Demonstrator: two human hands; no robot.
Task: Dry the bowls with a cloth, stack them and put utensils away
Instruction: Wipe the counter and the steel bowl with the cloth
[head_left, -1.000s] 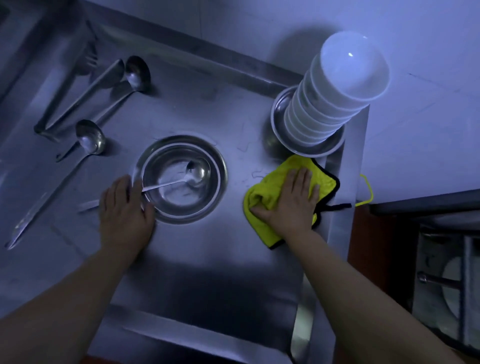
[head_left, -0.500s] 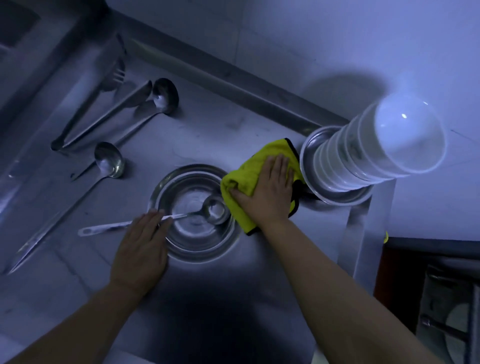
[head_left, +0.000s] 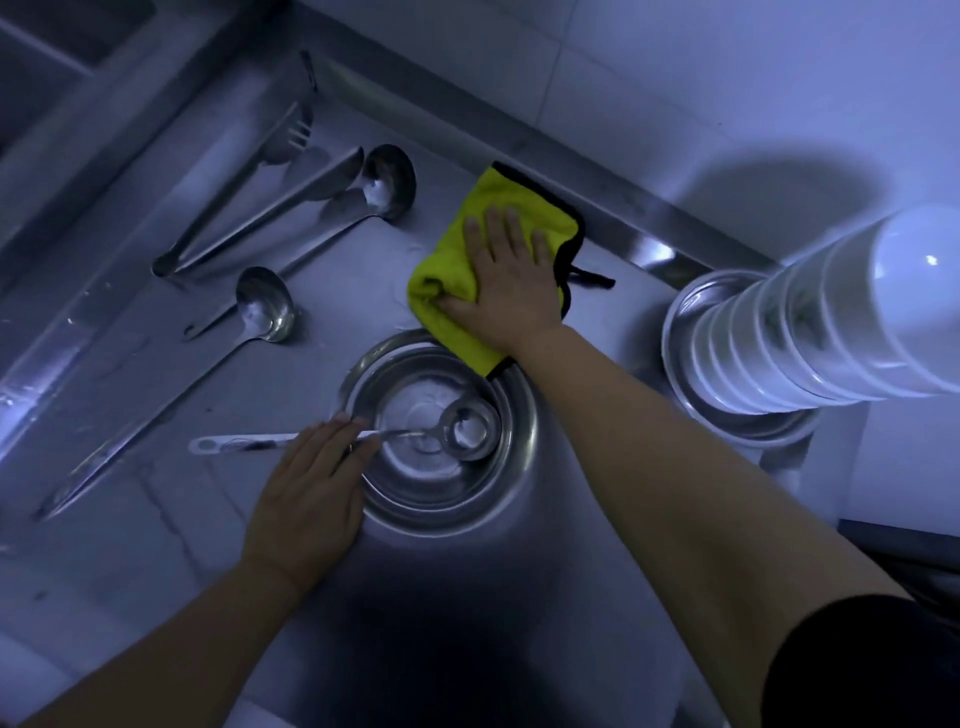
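Observation:
A steel bowl (head_left: 514, 467) sits on the steel counter (head_left: 519, 597) with a small ladle (head_left: 462, 430) lying in it, handle pointing left. My left hand (head_left: 309, 499) rests flat at the bowl's left rim, over the ladle's handle. My right hand (head_left: 506, 280) presses flat on a yellow cloth (head_left: 447, 275) spread on the counter just behind the bowl. A tall stack of white bowls (head_left: 810, 332) stands in a steel dish (head_left: 691, 384) at the right.
Tongs (head_left: 249, 208), a large ladle (head_left: 384, 179) and another long ladle (head_left: 260, 306) lie on the counter at the left. A raised steel edge runs along the tiled wall behind. The counter's right edge is just past the bowl stack.
My right hand has slid the yellow cloth leftward and away across the counter, from beside the bowl stack to behind the steel bowl. My left hand stays by the bowl's rim.

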